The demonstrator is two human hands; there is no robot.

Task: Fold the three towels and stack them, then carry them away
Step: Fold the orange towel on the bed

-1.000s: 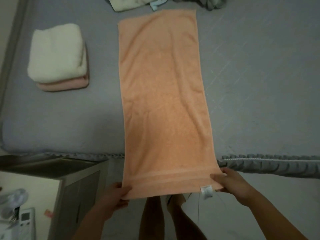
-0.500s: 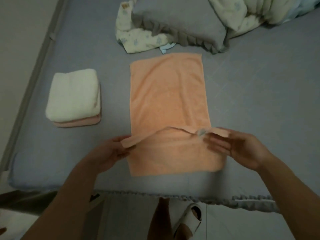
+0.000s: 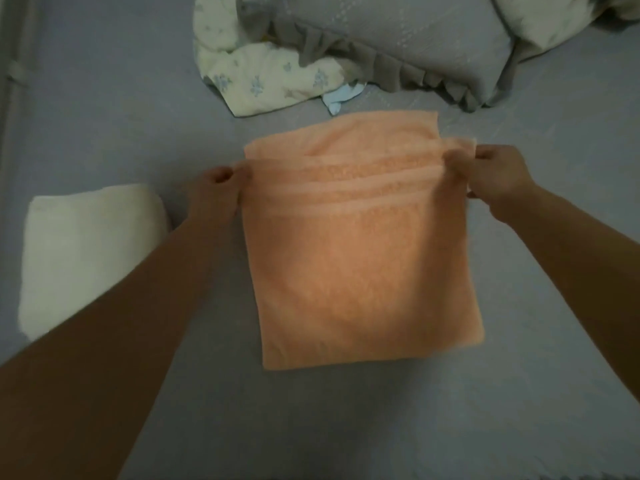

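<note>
An orange towel lies on the grey bed, doubled over on itself, its upper layer stopping a little short of the far edge of the lower layer. My left hand pinches the upper layer's far left corner. My right hand pinches its far right corner. To the left sits a folded white towel, partly behind my left forearm; whatever is under it is hidden.
The grey bed sheet spreads all around. A grey ruffled pillow and a pale flowered cloth lie just beyond the orange towel. The bed's left edge meets a wall.
Both hands have carried the orange towel's near end forward over the rest, from hanging off the bed to nearly meeting the far edge. The view has moved closer.
</note>
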